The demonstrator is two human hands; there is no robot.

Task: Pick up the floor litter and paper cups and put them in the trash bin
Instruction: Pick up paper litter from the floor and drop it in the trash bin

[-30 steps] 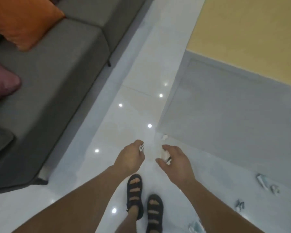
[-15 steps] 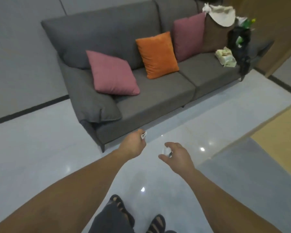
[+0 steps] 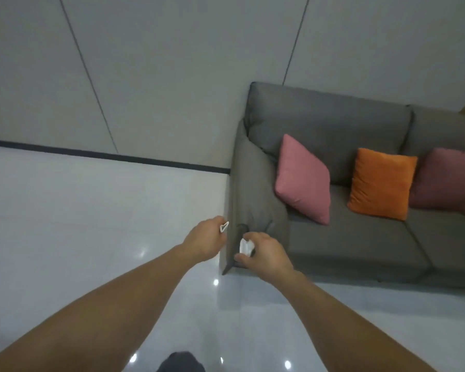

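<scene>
Home living rm: grey sofa [image 3: 360, 237] w/ pink cushion [image 3: 302, 178], orange cushion [image 3: 381, 183], glossy tile floor [image 3: 78, 210].

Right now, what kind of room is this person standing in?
Probably a living room or lounge: a grey sofa with a pink cushion and an orange cushion stands by a panelled wall, on a glossy pale floor.

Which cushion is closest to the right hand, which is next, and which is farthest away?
From the right hand:
1. The pink cushion, at the left end of the sofa.
2. The orange cushion, in the middle.
3. The dark pink cushion, at the right edge.
</scene>
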